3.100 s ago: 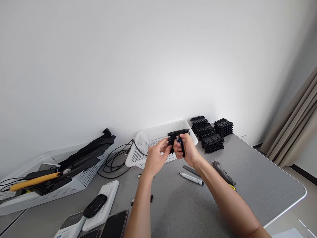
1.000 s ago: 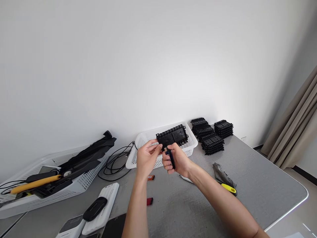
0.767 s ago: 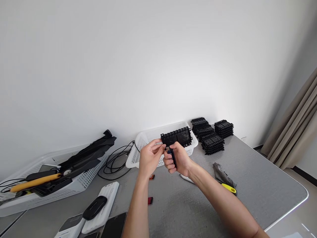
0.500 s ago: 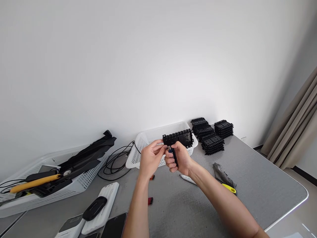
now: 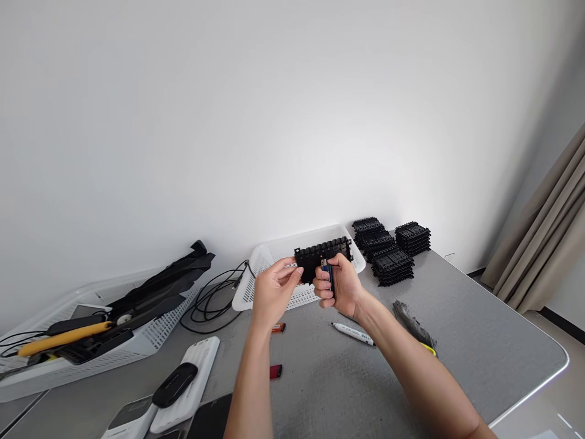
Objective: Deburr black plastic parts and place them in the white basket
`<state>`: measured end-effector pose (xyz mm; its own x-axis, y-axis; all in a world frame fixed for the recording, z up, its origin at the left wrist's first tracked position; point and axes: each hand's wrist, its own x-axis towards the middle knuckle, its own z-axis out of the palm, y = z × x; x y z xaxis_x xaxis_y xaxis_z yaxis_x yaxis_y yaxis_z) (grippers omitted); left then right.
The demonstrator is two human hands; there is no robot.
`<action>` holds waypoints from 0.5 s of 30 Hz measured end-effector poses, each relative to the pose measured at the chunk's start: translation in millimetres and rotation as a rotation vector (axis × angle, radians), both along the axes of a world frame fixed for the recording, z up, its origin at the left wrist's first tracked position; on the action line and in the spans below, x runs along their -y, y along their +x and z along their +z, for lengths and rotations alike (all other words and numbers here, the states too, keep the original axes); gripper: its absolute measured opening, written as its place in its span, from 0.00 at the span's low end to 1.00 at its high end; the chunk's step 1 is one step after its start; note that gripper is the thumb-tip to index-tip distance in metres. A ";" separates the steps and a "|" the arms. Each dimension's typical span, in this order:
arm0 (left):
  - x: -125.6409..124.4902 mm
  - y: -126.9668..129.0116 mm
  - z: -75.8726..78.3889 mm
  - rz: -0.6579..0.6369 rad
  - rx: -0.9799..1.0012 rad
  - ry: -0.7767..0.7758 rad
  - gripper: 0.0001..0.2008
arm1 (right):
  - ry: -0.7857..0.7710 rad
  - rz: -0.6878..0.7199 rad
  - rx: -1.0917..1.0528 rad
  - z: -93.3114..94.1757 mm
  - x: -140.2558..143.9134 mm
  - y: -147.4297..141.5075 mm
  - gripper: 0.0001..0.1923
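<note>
Above the table's middle, my left hand (image 5: pixel 272 291) pinches the left end of a black ribbed plastic panel (image 5: pixel 311 263), thumb in front and fingers behind. The panel's upper edge carries a row of rounded bumps. My right hand (image 5: pixel 346 285) is wrapped around a slim dark-blue tool (image 5: pixel 327 269) with a metal top end, its exact kind unclear. This fist sits in front of the panel's right half and hides part of it; whether it also touches the panel I cannot tell.
Behind the hands stands a white basket (image 5: pixel 247 296). Stacks of black panels (image 5: pixel 393 265) are at the back right. A white marker (image 5: pixel 353 333) and a grey brush-like bundle (image 5: pixel 414 323) lie nearer. Left are a loaded basket (image 5: pixel 155 332), black cable (image 5: pixel 196 314) and a power bank (image 5: pixel 205 366).
My right hand has moved right with the tool, away from my left thumb. The panel and my left hand have shifted slightly left. More of the marker now shows.
</note>
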<state>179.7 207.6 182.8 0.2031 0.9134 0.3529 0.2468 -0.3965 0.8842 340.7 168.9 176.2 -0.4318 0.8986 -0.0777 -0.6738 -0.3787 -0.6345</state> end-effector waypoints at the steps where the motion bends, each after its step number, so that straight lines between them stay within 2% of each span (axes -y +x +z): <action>1: -0.2 -0.5 0.1 0.008 0.005 0.000 0.20 | -0.005 -0.008 -0.007 0.5 -0.2 2.2 0.12; 15: -7.3 -12.3 -2.6 0.078 -0.008 -0.009 0.22 | -0.006 -0.144 -0.071 7.9 -2.6 33.2 0.11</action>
